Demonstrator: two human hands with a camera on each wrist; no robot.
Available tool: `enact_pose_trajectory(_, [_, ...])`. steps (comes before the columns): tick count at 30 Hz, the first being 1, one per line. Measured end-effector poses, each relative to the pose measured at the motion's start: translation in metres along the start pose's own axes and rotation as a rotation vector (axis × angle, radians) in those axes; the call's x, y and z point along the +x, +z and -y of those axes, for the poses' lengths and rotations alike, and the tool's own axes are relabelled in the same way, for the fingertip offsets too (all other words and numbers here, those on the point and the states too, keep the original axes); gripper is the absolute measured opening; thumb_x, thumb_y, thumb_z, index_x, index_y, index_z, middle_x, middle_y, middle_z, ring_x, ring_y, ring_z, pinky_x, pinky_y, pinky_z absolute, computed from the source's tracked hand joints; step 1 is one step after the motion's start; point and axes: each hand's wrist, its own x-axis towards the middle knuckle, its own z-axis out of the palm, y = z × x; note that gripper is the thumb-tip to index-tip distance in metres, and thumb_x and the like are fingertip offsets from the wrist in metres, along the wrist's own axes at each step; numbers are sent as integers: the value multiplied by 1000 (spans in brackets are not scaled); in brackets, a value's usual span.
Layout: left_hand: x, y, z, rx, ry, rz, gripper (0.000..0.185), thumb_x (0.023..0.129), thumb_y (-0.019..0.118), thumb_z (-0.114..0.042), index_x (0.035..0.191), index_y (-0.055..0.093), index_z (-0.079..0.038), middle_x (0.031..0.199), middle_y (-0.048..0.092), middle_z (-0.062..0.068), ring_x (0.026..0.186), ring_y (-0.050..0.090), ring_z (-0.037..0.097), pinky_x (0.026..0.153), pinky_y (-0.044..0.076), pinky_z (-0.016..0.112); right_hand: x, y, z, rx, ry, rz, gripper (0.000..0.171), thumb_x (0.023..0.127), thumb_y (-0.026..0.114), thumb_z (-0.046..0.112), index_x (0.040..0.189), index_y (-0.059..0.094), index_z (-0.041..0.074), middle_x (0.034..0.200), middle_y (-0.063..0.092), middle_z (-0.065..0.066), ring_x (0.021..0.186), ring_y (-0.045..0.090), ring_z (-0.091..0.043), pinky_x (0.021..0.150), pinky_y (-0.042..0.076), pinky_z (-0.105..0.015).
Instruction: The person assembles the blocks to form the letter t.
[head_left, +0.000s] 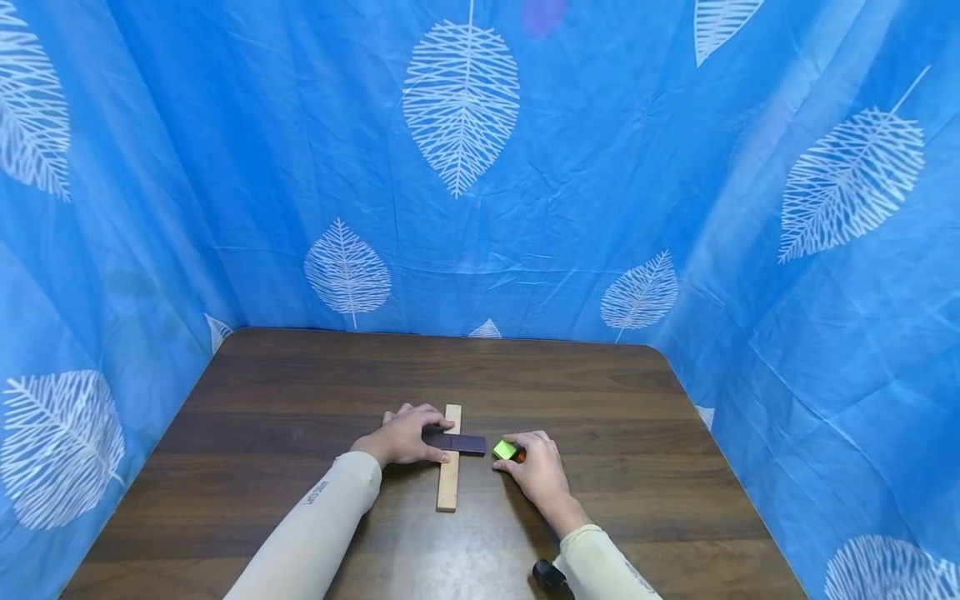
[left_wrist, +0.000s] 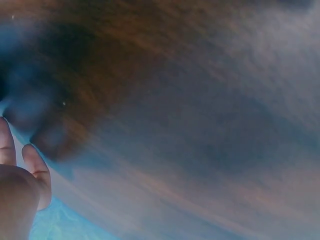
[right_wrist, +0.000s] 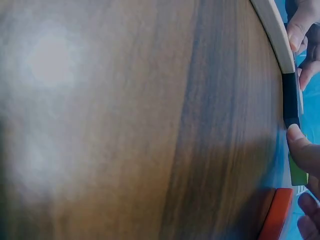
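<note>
Item: dark strip (head_left: 459, 442) crosswise on wooden slat (head_left: 449, 467), mid-desk (head_left: 300, 400); my left hand (head_left: 405, 435) pins it, right hand (head_left: 534, 467) pinches green block (head_left: 505, 450); I'd keep steady downward pressure.

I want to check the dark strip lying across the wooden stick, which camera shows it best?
Head view: the dark strip lies whole across the wooden stick. Right wrist shows it only edge-on at the frame side; left wrist not at all.

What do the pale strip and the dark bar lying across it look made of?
The pale flat strip looks like unfinished light wood: matte, tan, square-cut ends. The dark flat bar lying across it, under the left hand, has a smooth, even purplish-black surface; plastic or painted wood, the views cannot settle which.
</note>
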Motion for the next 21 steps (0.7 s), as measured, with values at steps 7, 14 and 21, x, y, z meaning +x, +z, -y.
enact_pose_trajectory(7, [-1,-1,-2,20,-3,7,56,72,75,-54,123,62,-35,132,54,-7,119,43,22,95,28,56,-10,-3,5,2,-100,61,43,68,83,29,106,72,13,102,72,2,98,62,-14,86,50,-32])
enact_pose_trajectory(14, [-2,-2,-3,23,-13,14,57,72,74,-56,123,61,-36,132,54,-7,120,43,23,97,27,59,-25,-3,17,79,-270,92,42,67,84,26,105,73,10,99,72,1,95,66,-15,85,51,-31])
enact_pose_trajectory(21, [-2,0,-2,30,-4,1,57,72,73,-58,123,61,-36,131,54,-8,120,44,23,96,28,60,-43,2,28,130,-377,66,37,65,85,28,98,75,13,95,73,4,92,67,-11,83,52,-26])
